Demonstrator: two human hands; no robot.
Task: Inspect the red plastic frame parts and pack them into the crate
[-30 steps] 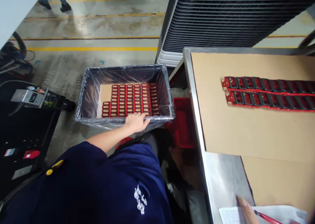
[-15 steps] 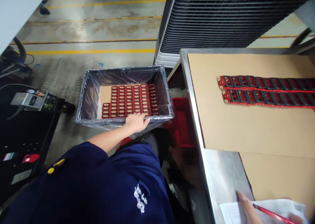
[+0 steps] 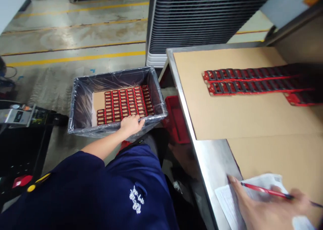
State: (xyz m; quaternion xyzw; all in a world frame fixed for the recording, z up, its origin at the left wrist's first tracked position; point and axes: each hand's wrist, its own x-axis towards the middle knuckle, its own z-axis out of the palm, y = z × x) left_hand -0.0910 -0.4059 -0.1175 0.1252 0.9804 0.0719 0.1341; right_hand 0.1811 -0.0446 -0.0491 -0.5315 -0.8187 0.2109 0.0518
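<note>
My left hand (image 3: 131, 125) is closed over the near rim of a dark plastic crate (image 3: 157, 88) lined with clear film. Rows of red-and-black link pieces (image 3: 123, 103) stand in the crate on a cardboard sheet (image 3: 98, 101). At the bottom right, my right hand (image 3: 267, 209) holds a slim red pen (image 3: 264, 189) with a dark end. Beneath that hand lies a printed paper sheet (image 3: 225, 203), resting partly on the metal table (image 3: 213, 166) and partly on cardboard. The hand covers much of the paper.
Red-and-black link chains (image 3: 242, 85) lie on cardboard (image 3: 214, 122) covering the table. A red bin (image 3: 178, 122) sits on the floor between crate and table. Behind them stands a tall louvred unit (image 3: 189, 24). A black cart (image 3: 22, 149) with equipment is at the left.
The view has swung right, so crate and table appear further left. More of my right hand and the pen now shows over the paper. My left hand stays on the crate rim.
</note>
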